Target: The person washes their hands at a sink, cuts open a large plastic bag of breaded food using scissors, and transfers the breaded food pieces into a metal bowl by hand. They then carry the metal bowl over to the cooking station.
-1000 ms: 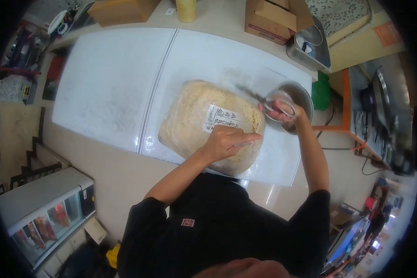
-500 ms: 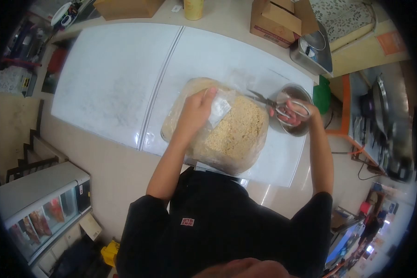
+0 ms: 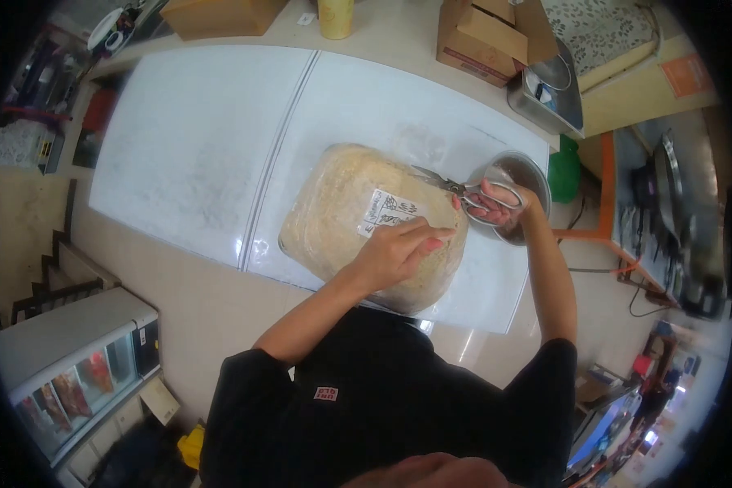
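A large plastic bag (image 3: pixel 333 203) of pale, crumbly food lies on the white tabletop, with a handwritten white label (image 3: pixel 386 210) on its top. My left hand (image 3: pixel 397 254) pinches the plastic film over the bag's right part, just below the label. In my right hand (image 3: pixel 500 205) is a pair of scissors (image 3: pixel 447 185), blades apart and pointing left above the bag's upper right edge. A round metal pot (image 3: pixel 537 175) stands right of the bag, partly hidden beneath my right hand.
Behind the white tabletop (image 3: pixel 187 138) are cardboard boxes (image 3: pixel 480 41), a yellow cup (image 3: pixel 335 18) and a metal container (image 3: pixel 545 106). A green bag (image 3: pixel 564 169) is beyond the pot. A glass-fronted cabinet (image 3: pixel 89 366) stands at the lower left.
The plastic flap that my left hand held folded back to the left lies over the food again. That hand has moved right and down. My right hand has shifted slightly left with the scissors.
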Motion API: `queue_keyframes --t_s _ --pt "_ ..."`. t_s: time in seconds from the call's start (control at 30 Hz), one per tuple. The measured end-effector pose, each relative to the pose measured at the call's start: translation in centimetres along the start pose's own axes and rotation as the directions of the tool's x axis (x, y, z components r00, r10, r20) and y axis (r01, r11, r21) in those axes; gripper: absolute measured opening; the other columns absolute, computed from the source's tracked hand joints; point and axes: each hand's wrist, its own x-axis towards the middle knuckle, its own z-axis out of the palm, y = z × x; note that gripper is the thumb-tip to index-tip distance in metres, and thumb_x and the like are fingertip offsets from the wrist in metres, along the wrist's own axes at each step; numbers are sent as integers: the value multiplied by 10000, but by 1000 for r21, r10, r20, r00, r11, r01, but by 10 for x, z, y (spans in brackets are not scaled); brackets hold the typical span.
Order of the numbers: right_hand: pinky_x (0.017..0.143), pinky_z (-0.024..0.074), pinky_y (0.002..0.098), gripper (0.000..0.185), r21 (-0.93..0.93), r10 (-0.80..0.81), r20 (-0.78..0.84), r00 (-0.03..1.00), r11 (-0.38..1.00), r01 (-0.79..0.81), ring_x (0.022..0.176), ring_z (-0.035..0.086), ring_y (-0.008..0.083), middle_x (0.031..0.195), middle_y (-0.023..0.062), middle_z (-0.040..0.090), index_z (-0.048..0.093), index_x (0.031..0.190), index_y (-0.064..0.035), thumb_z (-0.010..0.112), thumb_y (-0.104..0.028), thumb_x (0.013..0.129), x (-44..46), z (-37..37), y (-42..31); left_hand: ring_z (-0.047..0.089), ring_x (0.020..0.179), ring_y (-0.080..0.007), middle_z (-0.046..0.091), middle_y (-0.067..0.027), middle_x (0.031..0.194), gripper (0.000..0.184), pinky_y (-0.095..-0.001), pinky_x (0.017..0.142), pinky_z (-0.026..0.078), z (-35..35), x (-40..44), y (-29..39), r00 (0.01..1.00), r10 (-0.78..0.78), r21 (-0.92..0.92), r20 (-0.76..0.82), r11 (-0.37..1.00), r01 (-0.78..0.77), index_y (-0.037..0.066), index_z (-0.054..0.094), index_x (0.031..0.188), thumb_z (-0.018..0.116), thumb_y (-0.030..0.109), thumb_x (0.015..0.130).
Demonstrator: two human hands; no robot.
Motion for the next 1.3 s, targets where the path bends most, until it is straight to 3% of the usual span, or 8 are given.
queue_keyframes --t_s 0.3,0.43,0.53,0.67,0.77,0.87,1.07,1.3 --pt "363 237 126 779 -145 -178 174 968 968 204 501 352 -28 720 -72 438 530 1240 -55 499 -755 901 36 28 -78 503 571 -199 558 -56 716 180 -310 558 453 -30 -9 -17 972 103 -33 -209 993 -113 62 728 1100 611 104 970" --pt "370 245 144 744 -323 -193 80 978 923 208 505 365 -21 711 -78 443 559 1217 -64 507 -742 914 26 45 -89 639 898 -192 684 -128 1065 596 -336 835 528 -73 -20 -48 541 -500 -396 -676 866 306 -36 678 1099 325 444 1109" --pt "370 258 171 698 -418 -237 4 971 882 217 503 382 -3 704 -78 450 596 1182 -60 501 -711 949 6 48 -78 616 1110 -248 620 -186 1241 592 -351 981 494 -84 -31 -88 339 -721 -724 -604 675 146 -80 632 1176 345 433 1108" --pt "386 269 186 608 -465 -266 -148 952 869 171 496 381 9 695 -80 449 618 1158 -74 573 -645 954 -34 74 -60 453 768 -88 484 31 834 536 -253 741 427 -82 -35 -136 307 -797 -781 -520 589 205 -64 669 1182 418 402 1100" --pt "521 441 223 509 -548 -210 -327 921 837 -4 592 504 73 759 -22 538 632 1209 -68 663 -508 953 -59 73 -40 436 687 -82 466 36 745 497 -259 670 418 -93 -42 -141 433 -732 -572 -526 681 458 -63 690 1164 427 353 1096" --pt "787 527 307 472 -814 -564 -462 684 576 -74 811 625 159 901 58 648 610 1298 -50 711 -334 935 -61 58 -2 421 621 -69 453 43 668 473 -261 597 391 -97 -54 -136 472 -732 -496 -490 680 540 -60 709 1123 430 319 1090" --pt "916 511 371 529 -852 -684 -492 538 506 -136 1001 670 249 1070 139 709 596 1339 -66 750 -252 869 -15 30 -15 390 504 -28 472 68 629 355 -236 439 293 -111 -70 -109 518 -737 -417 -435 674 609 18 722 1053 510 303 1059" --pt "848 537 385 528 -964 -629 -175 757 267 -1 900 694 290 1010 149 728 624 1285 -97 779 -298 822 124 -8 -64 389 463 -21 498 69 632 265 -220 395 261 -101 -80 -104 493 -771 -508 -402 636 581 48 692 1052 539 264 1048"
